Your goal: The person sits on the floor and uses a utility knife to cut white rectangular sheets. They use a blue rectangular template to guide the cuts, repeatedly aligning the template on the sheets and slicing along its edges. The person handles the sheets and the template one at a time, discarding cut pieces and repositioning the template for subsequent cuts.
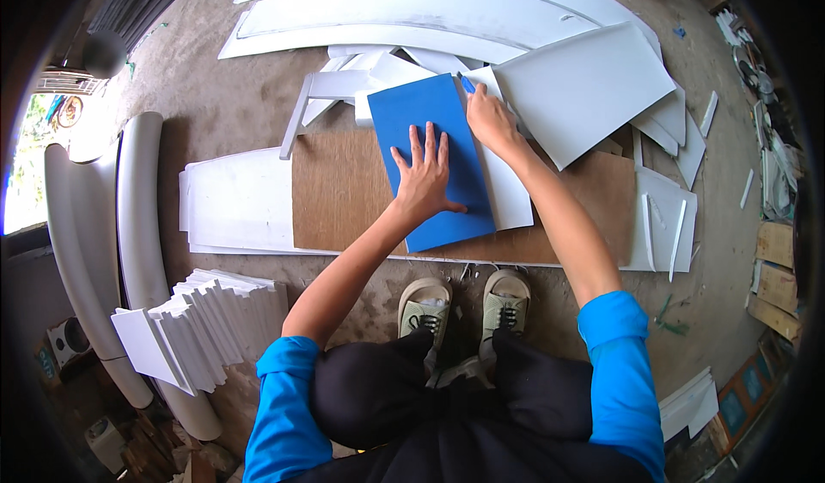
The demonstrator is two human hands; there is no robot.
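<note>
Work at a cutting stage, with the blue board [464, 175] as landmark. The left grip [421, 174] lies spread and flat on the board's face, fingers apart, holding nothing. The right grip [491, 120] is closed around a blue cutter [467, 84] at the board's far right corner. The white sheet [504, 192] lies beneath the board, a strip of it showing along the right side; brown plywood [339, 191] extends under both and out to the board's left and right. Progress, by inference: the board appears to be in place as a guide, and a cut along its right edge seems at or near its start. No separated piece is evident there, so most of that cut is probably left; whether the blade has entered the sheet cannot be told. The stack [206, 328] of white pieces, left of the board and nearer the body, suggests finished work, while a large panel [589, 96] just right of the board may be uncut stock. Narrow offcuts [677, 234] lie well to the board's right. The white sheet looks thin, flat and plain, with a straight right edge; its remainder is hidden. The board is rectangular, evenly blue and slightly turned, its far end leaning left.
</note>
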